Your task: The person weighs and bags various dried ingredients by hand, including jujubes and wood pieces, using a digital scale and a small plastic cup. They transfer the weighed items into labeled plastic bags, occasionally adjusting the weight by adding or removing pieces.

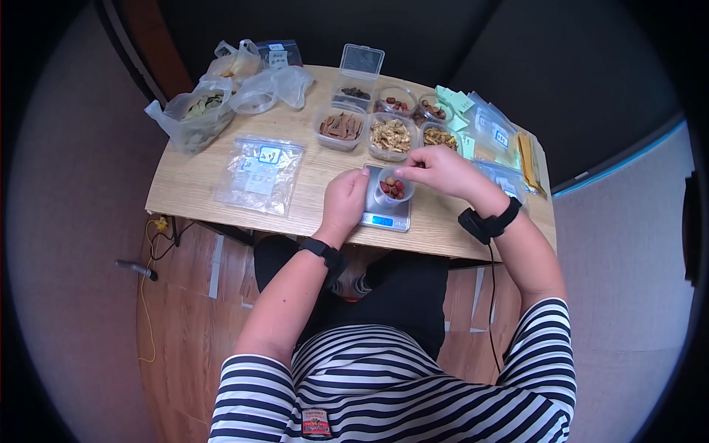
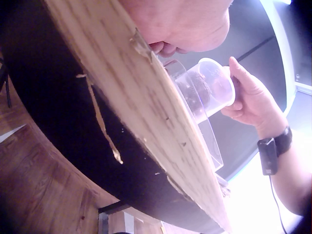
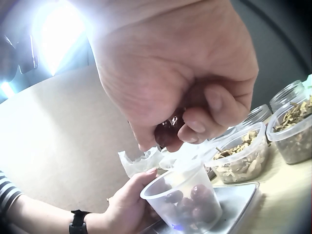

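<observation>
A translucent plastic cup (image 1: 394,193) holding several red dates (image 3: 197,200) stands on a small digital scale (image 1: 382,221) with a lit blue display. My right hand (image 1: 447,176) is above the cup's right rim. In the right wrist view its curled fingers hold shiny dark red dates (image 3: 169,129) over the cup. To the cup's left, my left hand (image 1: 345,198) rests at the scale's side with fingers loosely curled and thumb up near the rim. Part of that hand is hidden behind the cup in the right wrist view.
Behind the scale stand tubs of bark strips (image 1: 340,127), pale dried slices (image 1: 390,136) and red dried fruit (image 1: 395,102). An empty-looking labelled zip bag (image 1: 260,176) lies left. A bag of dried leaves (image 1: 196,118) sits back left, labelled packets (image 1: 496,133) at right.
</observation>
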Available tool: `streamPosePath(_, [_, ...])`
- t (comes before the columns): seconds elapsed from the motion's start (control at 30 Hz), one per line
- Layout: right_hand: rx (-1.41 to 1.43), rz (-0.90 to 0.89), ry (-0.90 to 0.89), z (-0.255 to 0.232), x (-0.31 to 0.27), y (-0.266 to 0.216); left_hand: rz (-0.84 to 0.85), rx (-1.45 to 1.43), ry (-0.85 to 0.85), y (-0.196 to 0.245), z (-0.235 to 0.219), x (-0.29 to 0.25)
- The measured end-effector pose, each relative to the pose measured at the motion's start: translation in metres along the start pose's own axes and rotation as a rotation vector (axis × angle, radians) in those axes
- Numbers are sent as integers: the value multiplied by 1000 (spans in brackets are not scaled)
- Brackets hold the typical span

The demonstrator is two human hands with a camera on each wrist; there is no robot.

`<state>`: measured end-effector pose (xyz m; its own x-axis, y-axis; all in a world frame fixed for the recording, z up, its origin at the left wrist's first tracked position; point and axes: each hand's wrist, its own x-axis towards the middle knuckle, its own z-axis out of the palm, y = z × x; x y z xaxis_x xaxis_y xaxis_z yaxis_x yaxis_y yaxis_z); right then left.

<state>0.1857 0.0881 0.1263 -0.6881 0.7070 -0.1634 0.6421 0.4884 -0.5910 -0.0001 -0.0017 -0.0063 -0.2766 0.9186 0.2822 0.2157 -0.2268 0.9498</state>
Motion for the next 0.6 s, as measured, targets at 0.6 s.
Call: streamPosePath(0.6, [-44, 1, 20, 10, 6, -10, -30, -15, -2, 4, 0, 0])
